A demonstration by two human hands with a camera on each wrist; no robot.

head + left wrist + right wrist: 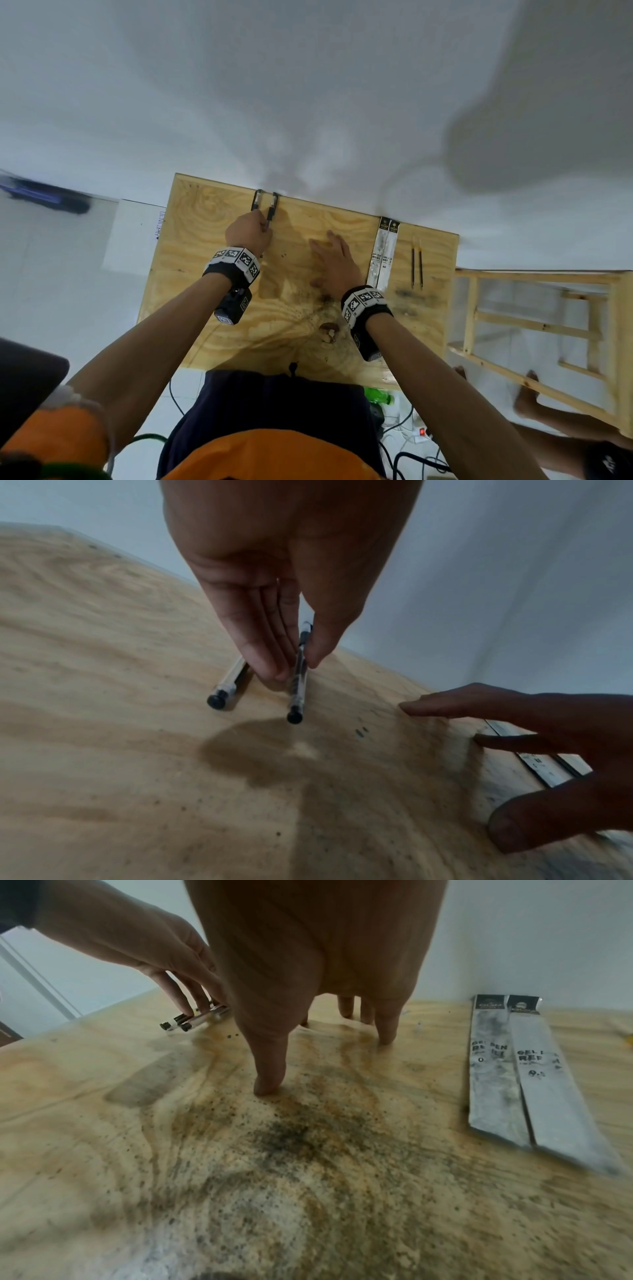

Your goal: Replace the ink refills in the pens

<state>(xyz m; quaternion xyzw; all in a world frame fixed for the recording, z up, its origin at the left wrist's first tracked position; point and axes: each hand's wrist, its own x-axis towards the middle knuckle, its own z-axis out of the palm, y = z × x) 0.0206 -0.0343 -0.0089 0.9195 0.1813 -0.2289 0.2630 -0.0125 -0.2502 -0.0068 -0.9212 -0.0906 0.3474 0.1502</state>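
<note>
1. Pinching one pen (297, 685) w/ the left hand (247, 233): thumb on one side, fingers bunched on the other, grip sits about mid-barrel. Its near end looks lifted a bit off the table (212, 274), shadow under it in the left wrist view.
2. 2nd pen (228, 687) lies flat on the table right beside the held one, on its left, roughly parallel. Both are up by the table's far edge, near the far left corner.
3. Right hand (334, 263) is flat-ish on the table, fingers spread and straight, tips touching the wood, holding nothing. It's in the middle of the table, well right of the pens.
4. Two refill packs (520, 1074) lie side by side, touching, just right of the right hand, running from the far edge toward the near side. Print reads "GEL PEN REFILL", partly smudged.
5. Two loose refills (417, 267) sit further right again, near the table's right edge, parallel, thin & dark.
6. Tabletop is plywood w/ dark speckly stains around the middle, below the right hand.
7. Wood frame (534, 322) stands off the table's right side.
</note>
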